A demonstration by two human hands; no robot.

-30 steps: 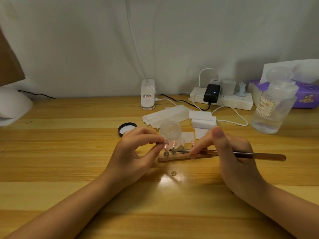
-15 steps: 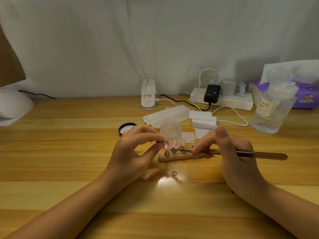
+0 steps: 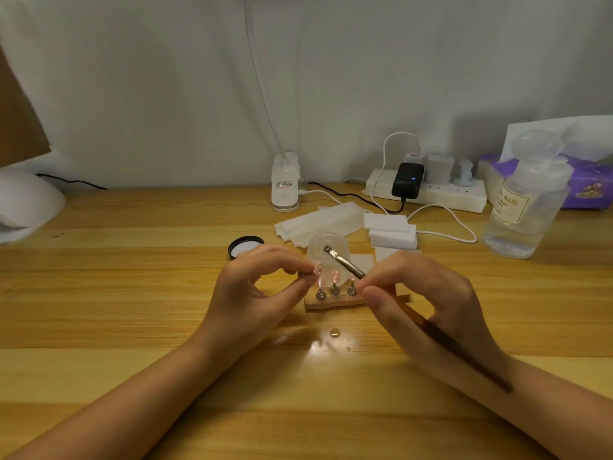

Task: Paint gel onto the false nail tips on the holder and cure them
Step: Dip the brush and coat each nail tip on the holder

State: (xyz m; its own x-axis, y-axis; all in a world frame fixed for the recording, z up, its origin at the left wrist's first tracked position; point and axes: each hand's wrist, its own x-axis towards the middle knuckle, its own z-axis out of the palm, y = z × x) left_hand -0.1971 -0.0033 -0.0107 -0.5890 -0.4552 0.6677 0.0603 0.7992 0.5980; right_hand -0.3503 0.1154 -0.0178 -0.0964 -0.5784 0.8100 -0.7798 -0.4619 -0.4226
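Note:
A small wooden holder [image 3: 335, 302] stands mid-table with pink false nail tips [image 3: 336, 278] on metal pegs. My left hand [image 3: 258, 287] pinches the leftmost nail tip [image 3: 317, 269] between thumb and forefinger. My right hand [image 3: 421, 293] grips a thin brush [image 3: 345, 264]. The brush head points up and left into the open clear gel pot [image 3: 328, 254] behind the holder. Its dark handle runs back along my right wrist. The jar's black lid [image 3: 244, 246] lies to the left.
A white cure lamp [image 3: 23, 204] sits at the far left edge. A clip lamp base [image 3: 285, 187], power strip [image 3: 428, 190], white wipes [image 3: 318, 222], foam blocks [image 3: 391, 230], a clear liquid bottle [image 3: 527, 207] and a purple tissue box [image 3: 587, 184] line the back.
My right hand has swung the brush from lying level across the nail tips to pointing up-left, its head now at the gel pot. The left hand kept its pinch on the leftmost tip.

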